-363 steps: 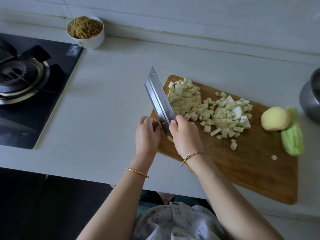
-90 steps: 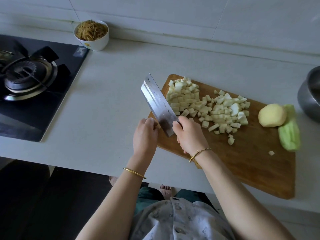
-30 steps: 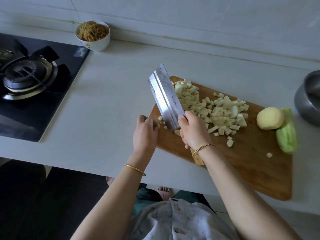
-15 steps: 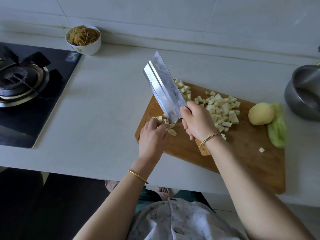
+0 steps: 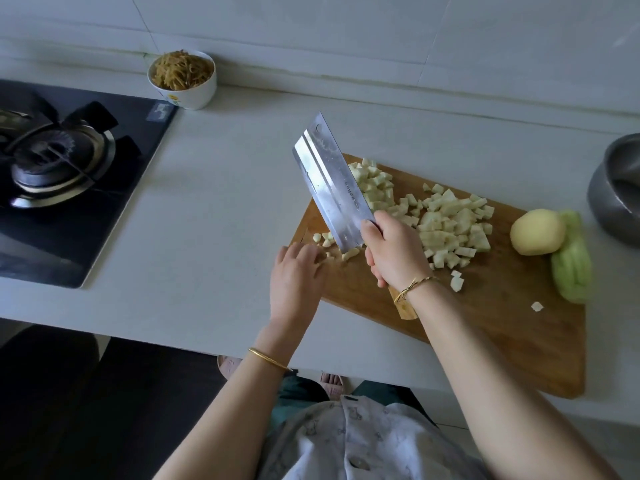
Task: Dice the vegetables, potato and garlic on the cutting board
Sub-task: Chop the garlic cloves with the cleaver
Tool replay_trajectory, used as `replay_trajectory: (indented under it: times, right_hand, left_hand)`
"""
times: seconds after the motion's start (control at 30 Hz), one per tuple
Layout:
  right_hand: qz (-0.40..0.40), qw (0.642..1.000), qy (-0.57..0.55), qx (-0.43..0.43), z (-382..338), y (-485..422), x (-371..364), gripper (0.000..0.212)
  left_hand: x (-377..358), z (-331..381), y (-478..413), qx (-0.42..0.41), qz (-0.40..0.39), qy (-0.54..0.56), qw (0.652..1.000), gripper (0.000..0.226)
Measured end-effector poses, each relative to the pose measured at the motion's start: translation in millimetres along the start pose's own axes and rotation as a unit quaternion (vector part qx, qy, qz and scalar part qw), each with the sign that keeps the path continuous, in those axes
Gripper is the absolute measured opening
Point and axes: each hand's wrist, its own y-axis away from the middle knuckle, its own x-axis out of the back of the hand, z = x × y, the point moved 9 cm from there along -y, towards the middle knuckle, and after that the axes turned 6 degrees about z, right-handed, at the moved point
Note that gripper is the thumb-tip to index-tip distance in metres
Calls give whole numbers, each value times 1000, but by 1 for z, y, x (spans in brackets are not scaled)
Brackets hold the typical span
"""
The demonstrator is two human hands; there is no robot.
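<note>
The broad steel cleaver (image 5: 332, 188) is held raised over the wooden cutting board (image 5: 502, 323), the right grip (image 5: 394, 252) clamped on its handle, seemingly so stray pale pieces (image 5: 327, 239) can be gathered by the left grip (image 5: 298, 271), fingers relaxed. The peeled yellow potato (image 5: 536, 232) lies uncut at the board's right.
</note>
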Motion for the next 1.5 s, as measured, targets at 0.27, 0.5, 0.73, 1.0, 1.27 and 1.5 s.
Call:
replay_trajectory:
  times: [0.27, 0.5, 0.73, 1.0, 1.27, 1.5]
  right_hand:
    - [-28, 999, 36, -15, 13, 12, -30, 30]
    - [-21, 997, 70, 5, 11, 17, -35, 31]
    - [-29, 994, 103, 10, 10, 18, -39, 32]
    - [-48, 980, 186, 49, -8, 19, -46, 39]
    - [-40, 991, 129, -15, 0, 6, -56, 32]
    - [10, 998, 46, -33, 9, 5, -38, 28]
  left_hand:
    - [8, -40, 1, 118, 6, 1, 993, 10]
    - [2, -37, -5, 123, 8, 16, 992, 5]
    - [1, -36, -5, 127, 13, 29, 991, 6]
    - [0, -37, -5, 129, 16, 42, 991, 6]
    - [3, -37, -1, 141, 33, 82, 986, 7]
    - [3, -37, -5, 171, 37, 103, 979, 21]
